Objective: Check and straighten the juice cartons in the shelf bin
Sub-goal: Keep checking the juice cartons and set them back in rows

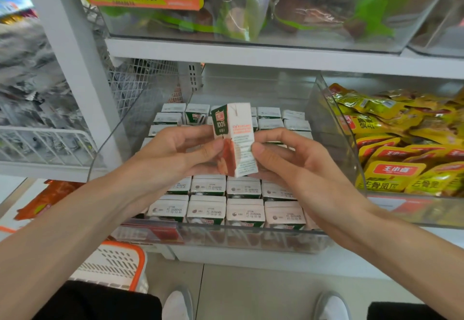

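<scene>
Both hands up front: left hand (175, 147) and right hand (292, 159) pinching one juice carton (237, 141) upright between them. Clear bin (251, 240) right below, packed with cartons (244, 210) in rows. Yellow snack packs (401, 144) fill next bin, right of hands.

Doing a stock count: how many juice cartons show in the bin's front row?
4 cartons, side by side behind the bin front wall: far left, centre-left, centre-right, right. The right forearm may hide a fifth.
</scene>
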Tool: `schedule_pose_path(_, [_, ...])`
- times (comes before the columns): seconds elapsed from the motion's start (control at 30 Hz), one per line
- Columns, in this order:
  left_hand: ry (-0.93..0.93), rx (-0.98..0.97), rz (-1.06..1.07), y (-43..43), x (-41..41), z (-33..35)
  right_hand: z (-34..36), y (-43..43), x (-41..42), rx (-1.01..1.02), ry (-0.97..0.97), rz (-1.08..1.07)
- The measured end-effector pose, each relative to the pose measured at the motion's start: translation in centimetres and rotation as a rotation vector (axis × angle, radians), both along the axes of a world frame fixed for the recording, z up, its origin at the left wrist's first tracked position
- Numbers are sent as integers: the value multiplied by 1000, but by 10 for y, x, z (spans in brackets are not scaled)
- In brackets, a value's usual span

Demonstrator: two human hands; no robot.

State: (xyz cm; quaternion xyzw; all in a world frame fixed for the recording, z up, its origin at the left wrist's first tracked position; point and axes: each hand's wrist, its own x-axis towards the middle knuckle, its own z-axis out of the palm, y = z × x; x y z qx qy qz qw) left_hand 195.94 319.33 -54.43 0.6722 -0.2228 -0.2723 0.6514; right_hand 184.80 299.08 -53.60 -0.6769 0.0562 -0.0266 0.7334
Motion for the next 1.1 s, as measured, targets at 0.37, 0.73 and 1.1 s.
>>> schedule_pose_path(0.37, [2,26,48,-1,-3,4,0,2,3,-331,-82,-17])
schedule_pose_path(0.73, [-59,52,100,0,-5,8,-3,-6,3,-127,-31,-136])
schedule_pose_path(1.1, [-24,14,-70,-2,-11,8,-4,0,4,-161,-33,14])
